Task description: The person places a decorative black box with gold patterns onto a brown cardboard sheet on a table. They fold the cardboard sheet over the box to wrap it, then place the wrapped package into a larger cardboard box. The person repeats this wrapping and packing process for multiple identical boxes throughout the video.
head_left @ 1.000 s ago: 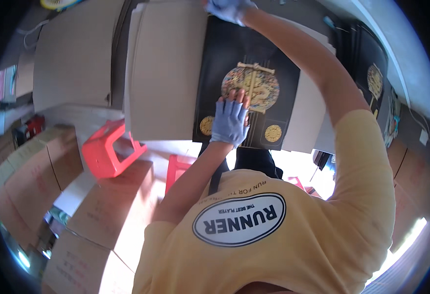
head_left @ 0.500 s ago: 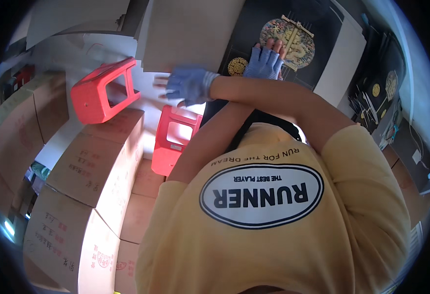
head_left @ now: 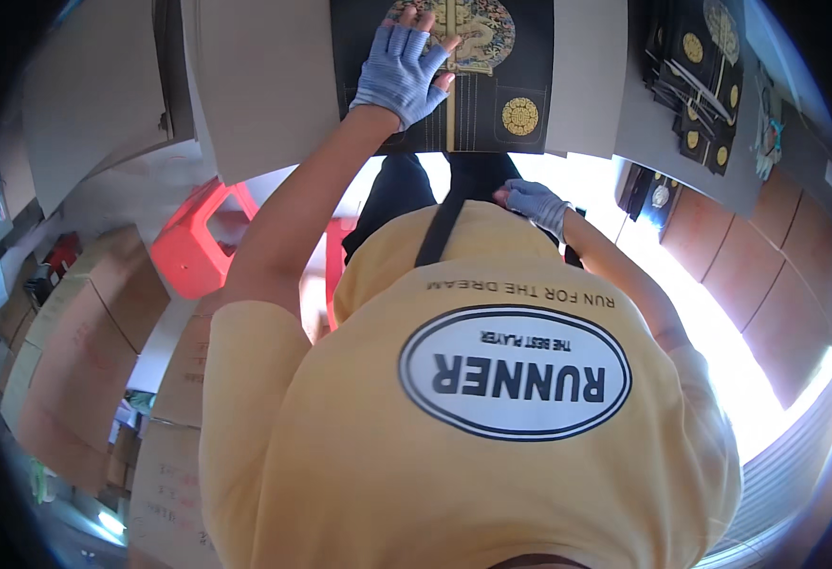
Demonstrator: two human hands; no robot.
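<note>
My left hand [head_left: 400, 78], in a blue-grey fingerless glove, lies spread on a black printed sheet [head_left: 501, 85] at the table's near edge. Beneath its fingertips is part of a round, colourful dragon picture [head_left: 482, 36] with a gold strip down the middle. A small gold medallion [head_left: 520, 117] shows on the sheet's right corner. My right hand [head_left: 537, 205], gloved the same way, is drawn back beside my waist, below the table edge. Its fingers look curled together; what they hold, if anything, is hidden.
Grey boards [head_left: 264, 85] lie left of the black sheet. On the right is a pile of black-and-gold printed pieces [head_left: 710, 85]. A red plastic stool [head_left: 193, 242] stands at lower left near cardboard boxes [head_left: 74, 370]. More cartons [head_left: 748, 256] stand at right.
My arms have uncrossed. The right hand has swung from the left side back to my waist, and the left hand now presses on the sheet's left part. The whole view has turned.
</note>
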